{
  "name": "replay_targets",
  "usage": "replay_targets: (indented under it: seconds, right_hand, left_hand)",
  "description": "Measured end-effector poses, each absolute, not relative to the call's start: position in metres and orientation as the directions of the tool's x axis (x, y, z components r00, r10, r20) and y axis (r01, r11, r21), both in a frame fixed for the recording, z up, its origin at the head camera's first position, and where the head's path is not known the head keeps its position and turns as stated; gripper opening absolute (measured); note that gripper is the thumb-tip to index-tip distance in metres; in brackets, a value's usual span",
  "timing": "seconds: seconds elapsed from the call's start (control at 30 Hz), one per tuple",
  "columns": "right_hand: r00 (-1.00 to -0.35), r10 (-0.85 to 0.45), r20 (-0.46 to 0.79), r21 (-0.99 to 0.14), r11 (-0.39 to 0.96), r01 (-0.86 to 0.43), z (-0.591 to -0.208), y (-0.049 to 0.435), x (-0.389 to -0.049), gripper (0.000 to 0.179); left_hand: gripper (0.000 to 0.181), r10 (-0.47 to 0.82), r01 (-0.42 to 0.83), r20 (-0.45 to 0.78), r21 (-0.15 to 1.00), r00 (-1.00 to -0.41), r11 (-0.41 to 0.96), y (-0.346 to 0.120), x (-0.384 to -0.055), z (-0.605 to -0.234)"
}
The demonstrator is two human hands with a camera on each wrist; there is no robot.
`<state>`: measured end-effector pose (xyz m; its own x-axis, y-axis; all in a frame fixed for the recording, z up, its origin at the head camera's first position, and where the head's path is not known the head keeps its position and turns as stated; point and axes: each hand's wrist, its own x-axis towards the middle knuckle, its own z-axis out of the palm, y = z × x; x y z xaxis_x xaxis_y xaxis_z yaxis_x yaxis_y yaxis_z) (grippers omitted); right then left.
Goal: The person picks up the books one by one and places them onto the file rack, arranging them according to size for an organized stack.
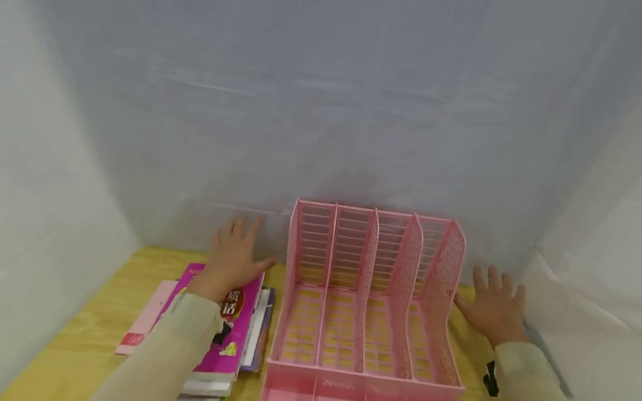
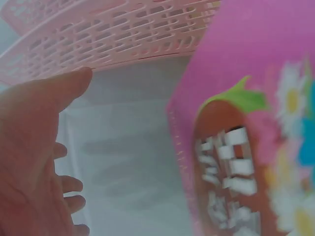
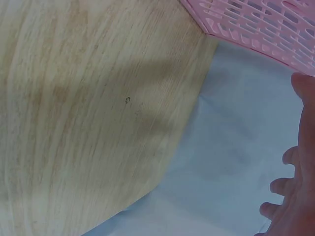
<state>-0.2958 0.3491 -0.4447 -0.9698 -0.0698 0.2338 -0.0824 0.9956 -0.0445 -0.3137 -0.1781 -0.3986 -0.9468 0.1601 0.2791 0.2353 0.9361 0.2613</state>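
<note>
A pink plastic desk organizer with upright mesh dividers and small front trays stands on the wooden table. My left hand, fingers spread, is above the far end of a stack of books topped by a magenta book. Nothing is in that hand, and its thumb points toward the organizer's left side. On the other side my right hand is spread beside the organizer's right wall, its thumb close to the mesh; whether it touches I cannot tell. In the right wrist view the fingers hold nothing.
Under the magenta book lie more books and a pale pink booklet. A small black item is by the right sleeve. White sheeting encloses the back and sides of the yellowish table.
</note>
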Motion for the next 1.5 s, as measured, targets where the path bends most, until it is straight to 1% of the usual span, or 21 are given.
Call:
replay_targets:
  seconds: [0.1,0.3,0.43,0.57,0.8,1.0,1.2,1.27,1.33,1.43,1.5]
  right_hand:
    - [-0.975,-0.071,0.208,-0.037,0.996,-0.080,-0.443,0.345,-0.297,0.092]
    - [-0.983,-0.052,0.175,-0.050,0.997,-0.061,-0.442,0.336,-0.298,0.091]
    - [-0.984,-0.036,0.173,-0.072,0.996,-0.049,-0.442,0.334,-0.297,0.088]
    - [-0.979,-0.046,0.199,-0.071,0.996,-0.061,-0.439,0.336,-0.296,0.086]
    - [-0.976,-0.053,0.212,-0.016,0.998,-0.058,-0.430,0.338,-0.293,0.083]
    - [-0.972,-0.050,0.228,-0.043,0.997,-0.061,-0.427,0.335,-0.285,0.084]
    - [-0.946,-0.082,0.313,-0.081,0.990,-0.112,-0.426,0.333,-0.267,0.084]
    - [-0.943,-0.091,0.320,-0.121,0.983,-0.136,-0.424,0.328,-0.256,0.078]
    - [-0.952,-0.083,0.296,-0.179,0.974,-0.141,-0.422,0.323,-0.244,0.066]
    - [-0.977,-0.059,0.206,-0.291,0.949,-0.119,-0.421,0.316,-0.228,0.043]
    - [-0.990,-0.039,0.135,-0.336,0.938,-0.083,-0.421,0.312,-0.219,0.035]
  left_hand:
    - [0.097,0.154,0.232,0.271,0.283,-0.950,0.931,-0.180,-0.313,-0.406]
    - [0.095,0.147,0.215,0.254,0.263,-0.956,0.941,-0.185,-0.312,-0.413]
    - [0.096,0.135,0.187,0.205,0.258,-0.969,0.948,-0.186,-0.314,-0.415]
    - [0.096,0.131,0.179,0.192,0.260,-0.973,0.949,-0.185,-0.313,-0.416]
    - [0.095,0.152,0.207,0.212,0.268,-0.965,0.941,-0.182,-0.309,-0.409]
    - [0.095,0.142,0.202,0.217,0.284,-0.966,0.937,-0.182,-0.298,-0.402]
    - [0.096,0.137,0.206,0.217,0.337,-0.967,0.919,-0.190,-0.273,-0.391]
    - [0.096,0.136,0.205,0.215,0.344,-0.967,0.916,-0.196,-0.261,-0.389]
    - [0.093,0.130,0.199,0.213,0.344,-0.968,0.918,-0.203,-0.248,-0.387]
    - [0.087,0.093,0.152,0.184,0.337,-0.979,0.929,-0.216,-0.227,-0.385]
    - [0.083,0.057,0.109,0.161,0.333,-0.985,0.937,-0.227,-0.217,-0.386]
